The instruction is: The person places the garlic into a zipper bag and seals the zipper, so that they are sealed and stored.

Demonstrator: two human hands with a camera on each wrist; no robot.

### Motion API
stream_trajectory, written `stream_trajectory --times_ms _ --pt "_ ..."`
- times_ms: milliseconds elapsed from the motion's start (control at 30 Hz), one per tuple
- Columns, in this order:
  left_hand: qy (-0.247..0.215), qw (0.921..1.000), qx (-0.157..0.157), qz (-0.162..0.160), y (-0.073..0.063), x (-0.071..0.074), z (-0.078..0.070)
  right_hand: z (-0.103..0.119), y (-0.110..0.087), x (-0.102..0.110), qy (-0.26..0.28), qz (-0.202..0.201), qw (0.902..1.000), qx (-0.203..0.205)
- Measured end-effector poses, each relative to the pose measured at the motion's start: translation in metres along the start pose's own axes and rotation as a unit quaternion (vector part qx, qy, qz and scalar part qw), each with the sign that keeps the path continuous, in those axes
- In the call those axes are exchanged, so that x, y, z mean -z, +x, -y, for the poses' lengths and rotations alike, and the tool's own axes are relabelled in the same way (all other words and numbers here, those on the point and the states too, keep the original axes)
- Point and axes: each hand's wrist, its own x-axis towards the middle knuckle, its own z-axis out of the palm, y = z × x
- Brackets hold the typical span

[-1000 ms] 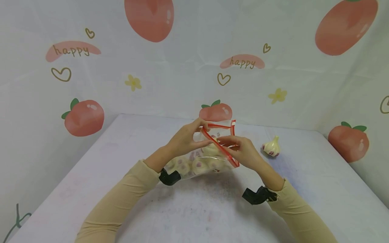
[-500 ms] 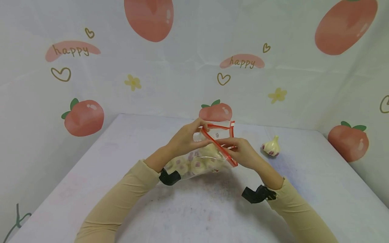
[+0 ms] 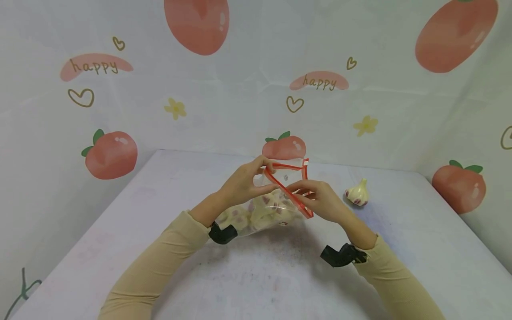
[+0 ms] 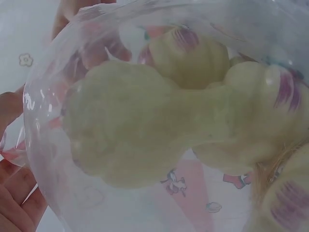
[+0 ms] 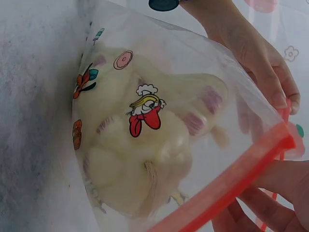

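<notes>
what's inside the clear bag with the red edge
Several purple-marked garlic bulbs show inside the bag; front ones cover parts of others, so the count is unclear.

The bag (image 3: 302, 208) gapes between its 2 red edges, but the left hand (image 3: 247, 180) blocks 1 corner and fingers of the right hand (image 3: 322, 201) take up the mouth. Deeper in, packed bulbs (image 5: 164, 150) crowd the way. A strip of counter (image 3: 256, 280) between the right hand and 1 loose garlic (image 3: 357, 194) is passable. Patterned cloth (image 3: 232, 89) bars the far side.
</notes>
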Motion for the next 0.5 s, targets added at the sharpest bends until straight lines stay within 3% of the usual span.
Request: stream_trajectory --times_ms 300,500 --pt "-0.007 0.9999 0.009 0.002 -0.002 0.000 0.000 -0.006 -0.010 0.011 -0.010 -0.025 0.9992 -0.030" --pt "-0.009 0.9999 0.013 0.000 -0.003 0.000 -0.001 -0.012 -0.017 0.019 -0.023 -0.055 0.9978 -0.029"
